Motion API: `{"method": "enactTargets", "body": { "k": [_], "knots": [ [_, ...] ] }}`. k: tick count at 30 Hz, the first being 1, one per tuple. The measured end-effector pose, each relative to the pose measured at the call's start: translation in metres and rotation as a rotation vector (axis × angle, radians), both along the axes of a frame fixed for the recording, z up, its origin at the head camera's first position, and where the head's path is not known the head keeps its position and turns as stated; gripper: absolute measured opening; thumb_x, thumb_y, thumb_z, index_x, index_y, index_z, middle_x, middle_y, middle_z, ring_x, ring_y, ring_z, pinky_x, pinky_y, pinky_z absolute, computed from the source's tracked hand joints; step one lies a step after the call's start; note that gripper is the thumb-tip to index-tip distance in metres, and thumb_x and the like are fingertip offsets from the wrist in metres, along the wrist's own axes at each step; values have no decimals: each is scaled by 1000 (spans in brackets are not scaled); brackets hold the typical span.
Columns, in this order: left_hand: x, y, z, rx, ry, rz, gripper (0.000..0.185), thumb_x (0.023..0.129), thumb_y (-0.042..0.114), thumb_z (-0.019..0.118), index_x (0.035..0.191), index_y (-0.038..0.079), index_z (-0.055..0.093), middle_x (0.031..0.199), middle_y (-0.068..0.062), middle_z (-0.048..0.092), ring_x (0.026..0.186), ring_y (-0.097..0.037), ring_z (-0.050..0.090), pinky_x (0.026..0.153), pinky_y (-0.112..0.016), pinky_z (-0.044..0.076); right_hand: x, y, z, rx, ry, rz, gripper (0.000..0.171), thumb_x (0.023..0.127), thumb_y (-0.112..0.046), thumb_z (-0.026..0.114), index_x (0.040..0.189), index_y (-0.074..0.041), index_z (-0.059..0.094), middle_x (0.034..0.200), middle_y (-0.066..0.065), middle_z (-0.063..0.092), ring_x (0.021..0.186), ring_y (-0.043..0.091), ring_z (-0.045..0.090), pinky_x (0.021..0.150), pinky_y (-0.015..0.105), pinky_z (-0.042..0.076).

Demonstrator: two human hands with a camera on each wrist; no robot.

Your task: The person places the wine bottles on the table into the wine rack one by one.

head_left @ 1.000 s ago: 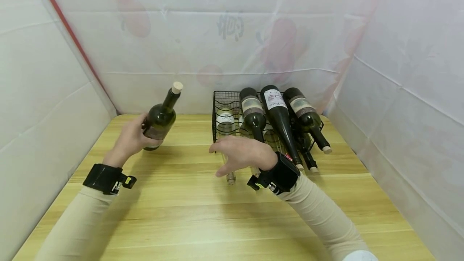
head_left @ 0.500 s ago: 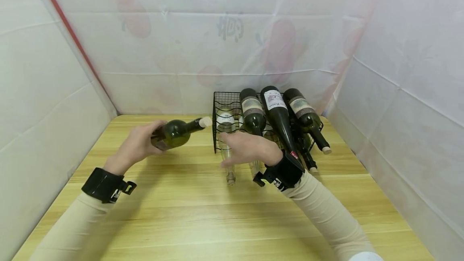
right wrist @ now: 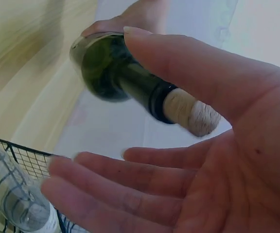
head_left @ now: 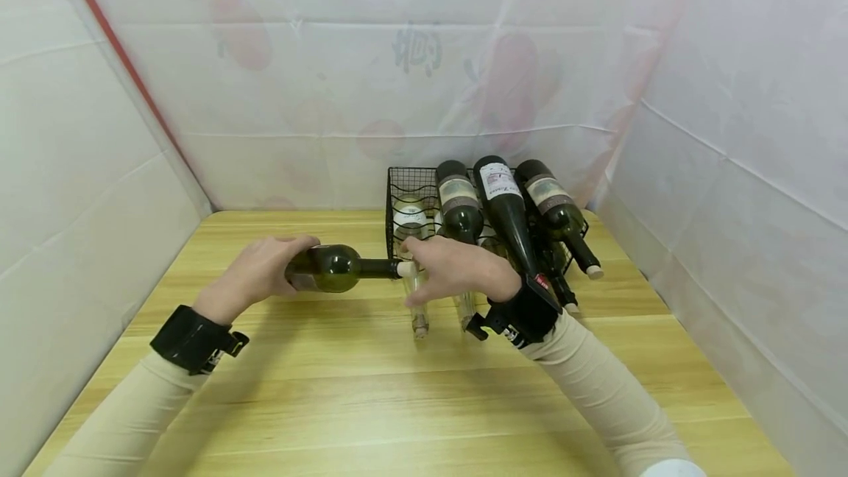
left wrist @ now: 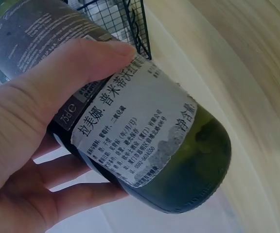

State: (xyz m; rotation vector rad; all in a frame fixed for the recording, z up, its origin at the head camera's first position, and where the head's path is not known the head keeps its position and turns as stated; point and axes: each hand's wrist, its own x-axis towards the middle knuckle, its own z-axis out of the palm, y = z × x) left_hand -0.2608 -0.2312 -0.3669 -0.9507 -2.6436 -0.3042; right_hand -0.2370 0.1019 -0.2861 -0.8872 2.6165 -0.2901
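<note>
My left hand [head_left: 255, 278] grips the green wine bottle [head_left: 331, 269] around its labelled base, fingers and thumb wrapped on the glass. The bottle is held level above the wooden table [head_left: 371, 389], its long axis running left to right, the corked neck [head_left: 405, 269] pointing at my right hand [head_left: 457, 269]. That hand is open with relaxed fingers, palm cupped at the cork, just before the wire bottle rack [head_left: 397, 197].
</note>
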Motion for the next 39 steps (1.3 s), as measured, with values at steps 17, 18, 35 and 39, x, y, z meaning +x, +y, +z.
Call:
{"method": "enactTargets", "body": {
  "k": [17,18,35,39],
  "knots": [
    [7,23,12,-145,-47,-26,74,57,9,99,124,11,67,104,-8,77,85,-27,72,71,-45,61,6,-24,-15,49,-110,-25,35,104,-27,63,131,-5,57,110,12,67,51,13,58,50,24,50],
    [7,24,13,-153,-50,-24,74,57,9,99,124,11,67,104,-8,77,84,-27,72,70,-44,61,5,-25,-16,50,-105,-22,29,104,-26,63,124,-6,58,101,10,67,50,12,56,48,23,47],
    [8,30,20,-201,-71,-8,71,56,11,100,120,13,68,99,-5,77,78,-24,69,61,-39,57,12,-27,-28,63,41,26,18,105,-26,61,111,-9,60,79,0,51,59,12,45,58,26,34],
    [7,29,20,-194,-73,-12,72,57,13,99,121,14,68,102,-6,77,80,-25,70,59,-39,56,16,-26,-30,28,64,29,15,106,-25,59,106,-10,58,78,0,48,60,13,42,59,28,32]
  ]
}}
